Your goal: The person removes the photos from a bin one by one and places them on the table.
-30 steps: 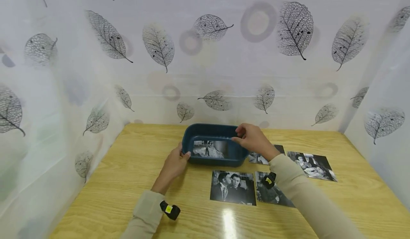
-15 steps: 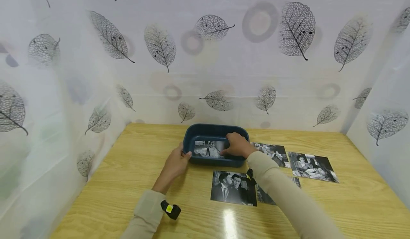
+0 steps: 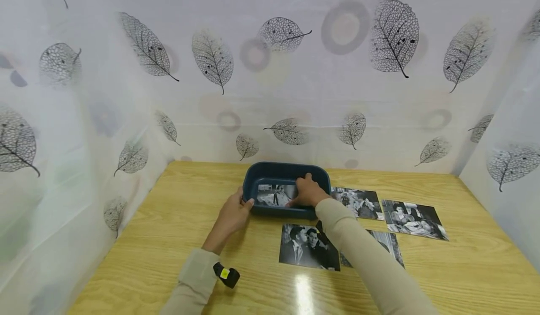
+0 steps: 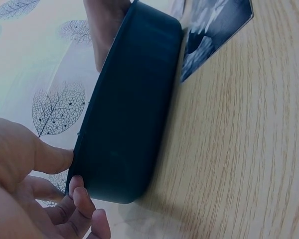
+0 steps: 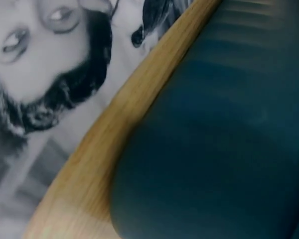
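Note:
My left hand (image 3: 234,213) grips the left end of a dark blue plastic bin (image 4: 124,109), thumb on the rim and fingers against the outer wall. Inside the bin lies a black-and-white photo (image 3: 272,195), its right part covered by my right hand (image 3: 311,193). That hand reaches down into the bin, thumb at the photo's front right and fingers toward the back wall. I cannot tell whether it pinches the photo. In the right wrist view the bin's outer wall fills the right side, and the hand's fingers are out of sight.
Several black-and-white photos lie on the wooden table (image 3: 177,221): one of two people (image 3: 308,248) in front of the bin, another partly under the right sleeve (image 3: 388,244), and two at the right, a near one (image 3: 360,202) and a farther one (image 3: 413,219). A leaf-patterned curtain (image 3: 270,90) surrounds the table.
My right hand has moved left from above the bin's right rim and down into it, onto the photo's right side. My left hand keeps its grip on the bin.

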Demonstrator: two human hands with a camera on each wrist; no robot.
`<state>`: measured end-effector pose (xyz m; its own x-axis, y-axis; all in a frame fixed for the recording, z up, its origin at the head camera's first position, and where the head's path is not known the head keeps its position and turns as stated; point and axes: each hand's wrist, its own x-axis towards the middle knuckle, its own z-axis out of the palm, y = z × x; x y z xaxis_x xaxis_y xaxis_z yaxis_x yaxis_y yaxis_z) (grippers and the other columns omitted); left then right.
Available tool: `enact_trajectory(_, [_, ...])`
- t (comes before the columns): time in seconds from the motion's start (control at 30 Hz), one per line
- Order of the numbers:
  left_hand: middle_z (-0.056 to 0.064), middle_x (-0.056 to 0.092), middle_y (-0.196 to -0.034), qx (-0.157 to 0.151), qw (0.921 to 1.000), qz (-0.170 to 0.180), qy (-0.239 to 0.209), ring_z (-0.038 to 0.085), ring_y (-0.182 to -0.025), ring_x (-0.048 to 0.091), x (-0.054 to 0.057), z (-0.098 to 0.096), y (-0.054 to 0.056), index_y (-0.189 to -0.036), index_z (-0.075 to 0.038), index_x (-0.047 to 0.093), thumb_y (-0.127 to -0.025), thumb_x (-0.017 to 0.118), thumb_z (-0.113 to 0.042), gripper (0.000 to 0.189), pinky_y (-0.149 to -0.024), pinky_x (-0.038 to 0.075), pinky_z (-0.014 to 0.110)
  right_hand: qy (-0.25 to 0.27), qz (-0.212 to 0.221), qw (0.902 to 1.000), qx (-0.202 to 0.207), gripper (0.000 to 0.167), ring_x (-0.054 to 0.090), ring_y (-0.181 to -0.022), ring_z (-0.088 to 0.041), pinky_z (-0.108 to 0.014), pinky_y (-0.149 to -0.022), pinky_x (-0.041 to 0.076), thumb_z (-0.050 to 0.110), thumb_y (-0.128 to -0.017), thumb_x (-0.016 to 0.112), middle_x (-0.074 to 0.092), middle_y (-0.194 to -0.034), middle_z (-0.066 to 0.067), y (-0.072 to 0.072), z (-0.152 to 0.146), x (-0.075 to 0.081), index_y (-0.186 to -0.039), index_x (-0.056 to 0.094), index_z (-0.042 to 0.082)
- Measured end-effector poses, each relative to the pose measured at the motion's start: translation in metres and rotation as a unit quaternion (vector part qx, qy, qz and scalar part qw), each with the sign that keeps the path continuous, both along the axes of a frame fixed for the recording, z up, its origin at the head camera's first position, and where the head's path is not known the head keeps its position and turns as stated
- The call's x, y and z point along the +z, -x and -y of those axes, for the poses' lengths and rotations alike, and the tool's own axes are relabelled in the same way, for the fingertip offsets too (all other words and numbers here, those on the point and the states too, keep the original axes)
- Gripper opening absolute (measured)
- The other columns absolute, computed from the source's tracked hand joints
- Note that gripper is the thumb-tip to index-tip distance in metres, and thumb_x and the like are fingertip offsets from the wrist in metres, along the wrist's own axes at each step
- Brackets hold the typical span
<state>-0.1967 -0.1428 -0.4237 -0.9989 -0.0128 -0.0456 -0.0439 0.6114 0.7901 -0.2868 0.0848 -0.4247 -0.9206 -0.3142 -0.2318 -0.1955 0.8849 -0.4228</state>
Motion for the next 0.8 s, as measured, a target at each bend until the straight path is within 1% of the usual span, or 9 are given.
enact_trajectory(0.1, [0.008, 0.052, -0.086, -0.001, 1.0, -0.001, 0.0, 0.018, -0.069, 0.047, 0.001, -0.001, 0.0, -0.157, 0.007, 0.024, -0.105, 0.055, -0.018, 0.065, -0.061, 0.039, 0.032, 0.001, -0.014, 0.9998, -0.016, 0.086, 0.058, -0.107, -0.046, -0.053, -0.087, 0.051, 0.039, -0.076, 0.09, 0.034, -0.142, -0.036, 0.0, 0.001, -0.002, -0.135, 0.05, -0.009])
enact_trajectory(0.2, [0.008, 0.052, -0.087, -0.003, 1.0, -0.003, 0.001, 0.018, -0.07, 0.047, 0.001, -0.001, 0.0, -0.156, 0.008, 0.024, -0.105, 0.055, -0.018, 0.065, -0.061, 0.039, 0.032, -0.005, -0.067, 0.9972, -0.034, 0.08, 0.057, -0.104, -0.044, -0.052, -0.084, 0.053, 0.034, -0.076, 0.091, 0.042, -0.131, -0.033, 0.0, 0.003, -0.003, -0.129, 0.051, -0.011])
enact_trajectory(0.3, [0.008, 0.052, -0.087, -0.001, 1.0, -0.001, -0.003, 0.018, -0.068, 0.047, 0.001, -0.001, 0.0, -0.157, 0.007, 0.024, -0.105, 0.055, -0.018, 0.065, -0.06, 0.039, 0.031, -0.005, -0.124, 0.9909, -0.053, 0.063, 0.056, -0.1, -0.043, -0.051, -0.079, 0.053, 0.022, -0.079, 0.089, 0.048, -0.121, -0.031, 0.0, 0.004, -0.003, -0.121, 0.054, -0.011])
enact_trajectory(0.37, [0.008, 0.052, -0.086, -0.002, 1.0, 0.0, -0.005, 0.017, -0.068, 0.047, 0.001, 0.0, 0.0, -0.157, 0.007, 0.024, -0.105, 0.055, -0.018, 0.065, -0.059, 0.039, 0.031, 0.004, -0.147, 0.9875, -0.056, 0.053, 0.058, -0.095, -0.042, -0.05, -0.074, 0.054, 0.015, -0.081, 0.085, 0.05, -0.117, -0.031, -0.001, 0.004, -0.001, -0.117, 0.056, -0.011])
enact_trajectory(0.43, [0.008, 0.053, -0.086, -0.003, 1.0, -0.001, -0.005, 0.018, -0.067, 0.048, 0.0, 0.0, 0.0, -0.157, 0.008, 0.023, -0.105, 0.055, -0.017, 0.065, -0.059, 0.04, 0.031, 0.017, -0.149, 0.9869, -0.06, 0.048, 0.06, -0.088, -0.041, -0.048, -0.069, 0.054, 0.009, -0.082, 0.082, 0.051, -0.117, -0.031, -0.002, 0.004, 0.0, -0.117, 0.055, -0.012])
enact_trajectory(0.53, [0.008, 0.053, -0.087, -0.006, 1.0, -0.004, 0.001, 0.018, -0.069, 0.049, 0.0, 0.0, -0.001, -0.156, 0.009, 0.024, -0.105, 0.055, -0.017, 0.065, -0.06, 0.04, 0.032, 0.036, -0.142, 0.9871, -0.063, 0.04, 0.062, -0.083, -0.04, -0.046, -0.065, 0.053, 0.004, -0.083, 0.077, 0.053, -0.115, -0.03, -0.003, 0.004, 0.002, -0.114, 0.055, -0.011])
enact_trajectory(0.6, [0.009, 0.054, -0.088, -0.008, 1.0, -0.005, 0.003, 0.019, -0.07, 0.049, 0.001, 0.0, -0.001, -0.156, 0.009, 0.024, -0.106, 0.054, -0.017, 0.064, -0.061, 0.04, 0.032, 0.046, -0.139, 0.987, -0.066, 0.032, 0.061, -0.082, -0.038, -0.045, -0.064, 0.052, 0.001, -0.084, 0.073, 0.055, -0.108, -0.027, -0.002, 0.003, 0.003, -0.108, 0.055, -0.008])
enact_trajectory(0.7, [0.009, 0.054, -0.089, -0.009, 0.9999, -0.009, 0.009, 0.019, -0.072, 0.05, 0.001, 0.001, -0.002, -0.155, 0.01, 0.025, -0.106, 0.054, -0.016, 0.064, -0.061, 0.04, 0.032, 0.065, -0.13, 0.9869, -0.071, 0.02, 0.059, -0.076, -0.035, -0.043, -0.06, 0.048, -0.004, -0.084, 0.067, 0.057, -0.093, -0.021, -0.002, 0.001, 0.007, -0.099, 0.054, -0.003])
enact_trajectory(0.8, [0.009, 0.054, -0.089, -0.008, 0.9999, -0.008, 0.011, 0.019, -0.071, 0.049, 0.001, 0.0, -0.002, -0.156, 0.01, 0.025, -0.105, 0.054, -0.017, 0.064, -0.061, 0.04, 0.032, 0.082, -0.12, 0.987, -0.07, 0.018, 0.056, -0.069, -0.031, -0.04, -0.057, 0.043, -0.007, -0.083, 0.063, 0.056, -0.086, -0.017, -0.002, -0.001, 0.011, -0.096, 0.053, 0.0])
